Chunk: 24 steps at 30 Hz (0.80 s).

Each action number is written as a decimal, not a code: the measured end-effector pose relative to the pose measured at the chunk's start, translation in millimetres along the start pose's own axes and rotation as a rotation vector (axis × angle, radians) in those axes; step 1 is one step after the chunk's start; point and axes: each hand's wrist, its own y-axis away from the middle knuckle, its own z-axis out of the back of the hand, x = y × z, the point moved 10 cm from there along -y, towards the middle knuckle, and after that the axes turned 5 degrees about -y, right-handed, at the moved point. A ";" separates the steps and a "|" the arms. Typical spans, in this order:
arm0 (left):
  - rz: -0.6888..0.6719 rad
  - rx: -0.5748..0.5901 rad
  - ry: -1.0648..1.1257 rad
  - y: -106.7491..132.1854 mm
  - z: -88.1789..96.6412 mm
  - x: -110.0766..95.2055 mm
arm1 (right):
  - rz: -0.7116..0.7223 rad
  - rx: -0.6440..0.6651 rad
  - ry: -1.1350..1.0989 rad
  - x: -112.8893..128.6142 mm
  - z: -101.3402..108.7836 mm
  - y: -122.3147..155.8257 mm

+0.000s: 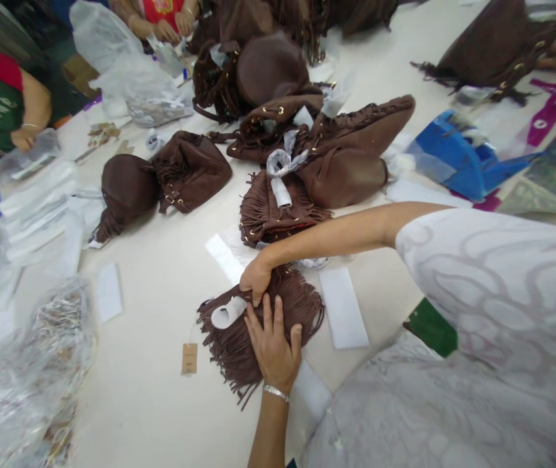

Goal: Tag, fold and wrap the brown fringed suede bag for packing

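A dark brown fringed bag (302, 292) lies on the white table in front of me. My left hand (273, 344), with a silver bracelet at the wrist, rests flat on its fringe, fingers spread. From the right, my right hand (257, 276) reaches across and grips the bag's upper edge; some of its fingers are hidden. A roll of white wrapping (228, 312) sits on the bag beside my hands. A brown paper tag (189, 359) hangs off its left side on a string. Just beyond my right forearm lies another fringed bag (258, 208) with white-wrapped parts.
More brown bags (346, 175) are heaped farther back, with one bag (193, 170) to the left. White sheets (343, 307) lie near my hands. Clear plastic bags (58, 318) cover the left side. A blue bin (453, 156) stands at right. Other people's hands (25, 138) work across the table.
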 end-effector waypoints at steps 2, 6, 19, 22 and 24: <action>0.007 -0.004 -0.023 0.1 -0.6 -1.3 | -0.026 -0.211 0.091 11.2 9.8 26.8; 0.010 -0.013 -0.059 1.0 -0.5 -5.5 | -0.135 -0.761 0.275 28.7 14.6 105.0; 0.109 -0.033 -0.169 4.1 -5.8 -0.3 | -0.226 -1.141 0.403 5.3 -43.7 109.3; 0.126 -0.038 -0.180 4.0 -5.9 0.7 | -0.146 -1.141 0.419 9.3 -35.4 115.5; 0.129 -0.040 -0.169 4.5 -5.9 1.9 | -0.112 -1.157 0.424 16.5 -36.3 131.5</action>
